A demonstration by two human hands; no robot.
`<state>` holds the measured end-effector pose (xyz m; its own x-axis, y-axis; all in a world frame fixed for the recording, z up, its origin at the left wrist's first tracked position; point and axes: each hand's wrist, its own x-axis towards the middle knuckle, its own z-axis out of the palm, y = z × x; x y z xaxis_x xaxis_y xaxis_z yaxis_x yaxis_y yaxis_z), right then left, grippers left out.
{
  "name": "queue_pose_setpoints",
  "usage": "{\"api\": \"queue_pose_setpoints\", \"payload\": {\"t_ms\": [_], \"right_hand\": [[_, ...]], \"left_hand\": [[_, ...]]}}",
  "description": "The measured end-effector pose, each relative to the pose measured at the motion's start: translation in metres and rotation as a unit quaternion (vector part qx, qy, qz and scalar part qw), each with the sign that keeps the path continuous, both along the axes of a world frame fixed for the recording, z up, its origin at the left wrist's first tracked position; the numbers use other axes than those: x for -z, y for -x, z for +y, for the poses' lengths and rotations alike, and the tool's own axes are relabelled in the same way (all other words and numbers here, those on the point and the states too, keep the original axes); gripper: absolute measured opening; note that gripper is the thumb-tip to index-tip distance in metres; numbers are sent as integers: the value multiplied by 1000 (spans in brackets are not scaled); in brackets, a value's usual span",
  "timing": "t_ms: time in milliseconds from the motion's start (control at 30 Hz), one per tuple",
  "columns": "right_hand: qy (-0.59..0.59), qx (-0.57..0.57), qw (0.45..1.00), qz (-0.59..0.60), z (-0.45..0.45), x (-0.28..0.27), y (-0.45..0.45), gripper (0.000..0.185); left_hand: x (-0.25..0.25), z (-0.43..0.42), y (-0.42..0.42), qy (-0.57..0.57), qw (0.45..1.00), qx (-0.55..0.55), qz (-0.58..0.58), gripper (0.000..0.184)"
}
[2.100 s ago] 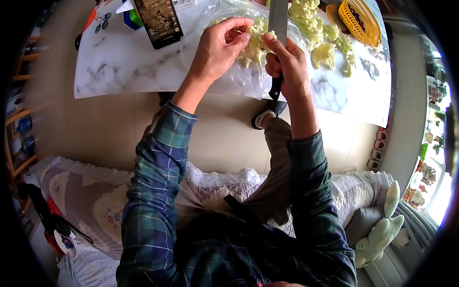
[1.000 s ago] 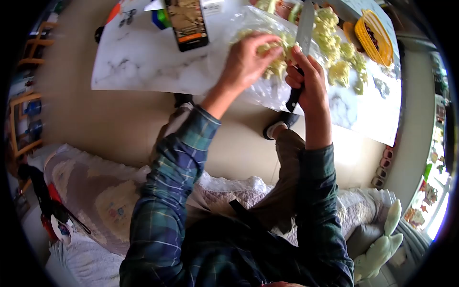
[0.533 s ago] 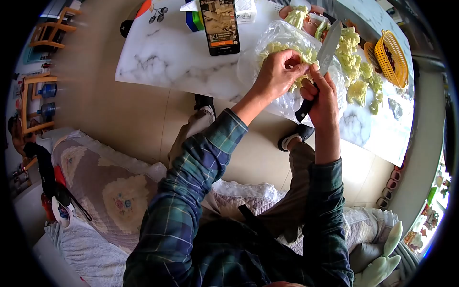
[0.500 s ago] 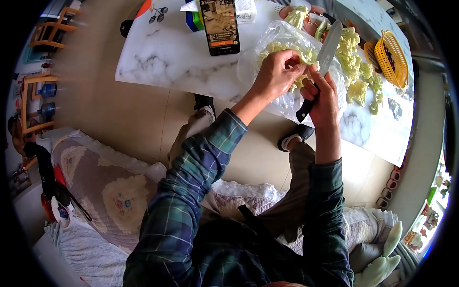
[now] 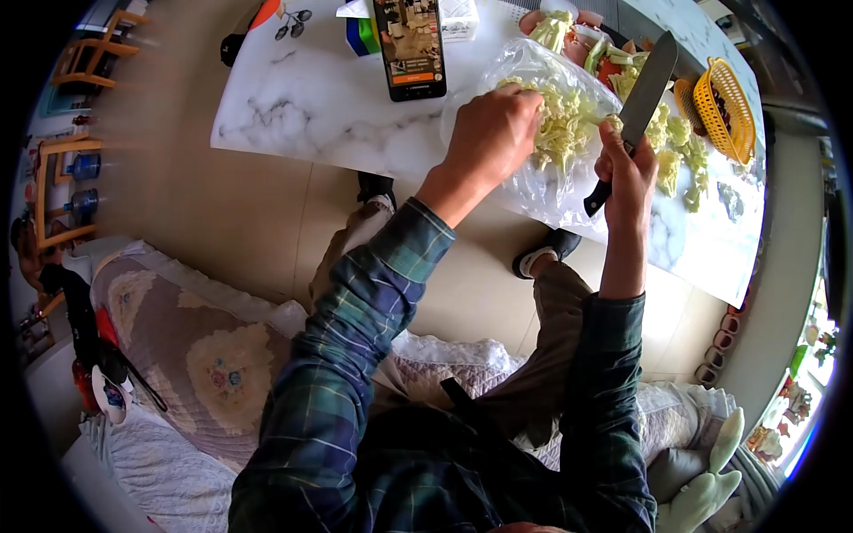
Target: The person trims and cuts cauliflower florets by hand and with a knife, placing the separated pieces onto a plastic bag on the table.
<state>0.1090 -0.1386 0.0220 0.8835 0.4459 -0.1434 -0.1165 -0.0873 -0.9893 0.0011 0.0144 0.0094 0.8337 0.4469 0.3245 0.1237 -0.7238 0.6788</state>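
Note:
My right hand (image 5: 631,178) grips a kitchen knife (image 5: 651,84) by its black handle, the blade pointing up and away from me. A small pale piece of cauliflower (image 5: 613,123) shows at my thumb beside the blade. My left hand (image 5: 498,129) is closed, knuckles up, over the left side of a clear plastic bag (image 5: 553,197); its fingertips are hidden, so I cannot see what they hold. Small cut cauliflower florets (image 5: 564,133) lie heaped on the bag. Larger cauliflower pieces (image 5: 693,173) rest on the table to the right of the knife.
A phone (image 5: 410,53) stands propped near a white tissue box (image 5: 458,19) on the marble-patterned table (image 5: 311,115). At the right is a yellow plastic basket (image 5: 724,111) with dark items inside. A plush toy (image 5: 711,489) lies on the sofa beside me.
My hands have moved apart: the left went left and down over the bag, the right moved right with the knife. The floret heap now shows between them.

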Motion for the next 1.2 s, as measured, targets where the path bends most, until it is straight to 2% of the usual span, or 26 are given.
{"api": "queue_pose_setpoints", "payload": {"t_ms": [33,100,167,267,333,400,433,500,567,600,700,767,800,900,1033,1100,1167,1200], "right_hand": [[0,0,1000,-2,1,1,2,14],[19,-18,999,-39,8,3,12,19],[49,-25,997,-56,14,2,19,31],[33,-38,998,-40,13,12,10,35],[-9,5,1000,-3,14,4,11,35],[0,20,999,-29,14,-3,13,35],[11,35,998,-54,13,-5,13,36],[15,61,995,-83,14,-4,16,32],[1,64,993,-94,16,-6,25,26],[-46,45,996,-58,21,-6,33,21],[-11,-9,999,-33,34,-6,51,25],[-26,-35,999,-9,38,2,57,29],[-2,-45,998,-34,37,6,56,30],[-25,-38,999,-30,38,7,57,25],[-25,-20,999,-39,34,0,52,20],[-32,8,998,-44,29,-2,42,19],[-26,21,999,-42,26,0,34,19],[-32,18,999,-39,25,0,33,18]], "left_hand": [[0,-1,-1,0,1000,0,-2,12],[6,-3,-4,43,994,4,-102,15],[16,-4,-10,38,991,-21,-127,18],[23,-4,-20,35,984,-65,-160,22],[25,-2,-22,35,982,-82,-167,22],[23,3,-21,221,965,-67,-128,19],[20,5,-19,220,965,-66,-128,19],[11,5,-15,435,888,-11,-149,17],[5,1,-13,430,891,-12,-145,17],[6,-2,-16,424,887,-3,-181,18],[11,-11,-22,428,872,14,-239,17],[17,-15,-24,322,909,-17,-264,18],[1,-21,-14,409,886,-9,-217,20],[11,-27,-19,427,861,-9,-277,23],[12,-29,-19,452,851,-7,-266,30],[8,-27,-14,401,906,27,-134,36],[11,-30,-14,401,903,21,-155,33],[9,-28,-12,460,875,42,-143,29]]}}
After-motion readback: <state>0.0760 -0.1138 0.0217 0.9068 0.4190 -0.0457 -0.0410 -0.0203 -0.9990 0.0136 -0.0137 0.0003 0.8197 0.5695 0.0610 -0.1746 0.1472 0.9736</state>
